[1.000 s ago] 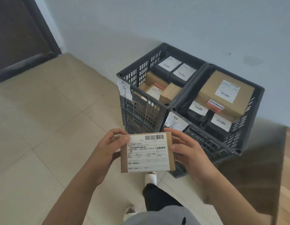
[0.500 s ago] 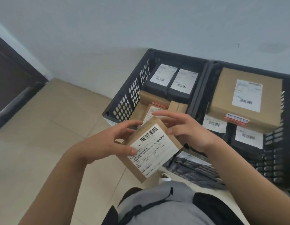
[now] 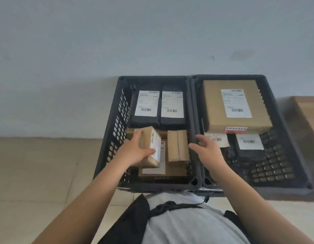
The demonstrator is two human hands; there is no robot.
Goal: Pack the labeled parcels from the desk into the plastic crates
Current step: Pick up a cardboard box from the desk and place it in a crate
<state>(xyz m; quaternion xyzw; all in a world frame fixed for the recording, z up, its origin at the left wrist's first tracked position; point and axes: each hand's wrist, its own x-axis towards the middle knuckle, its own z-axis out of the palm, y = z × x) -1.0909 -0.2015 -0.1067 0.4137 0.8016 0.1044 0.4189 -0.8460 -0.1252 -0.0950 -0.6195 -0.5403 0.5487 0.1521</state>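
Two dark plastic crates stand side by side against the wall. My left hand grips a small brown labelled parcel, tilted on edge, inside the left crate above other cardboard boxes. My right hand hovers empty with loosely curled fingers over the divide between the left crate and the right crate. Two black labelled parcels lie at the back of the left crate. A large brown box fills the back of the right crate.
A brown box standing on edge sits right of the held parcel. Black labelled bags lie at the front of the right crate. A wooden surface shows at the far right. Tiled floor lies to the left.
I have leaned over the crates. My right hand let go of the parcel. My left hand carried it alone down into the left crate and turned it on edge.
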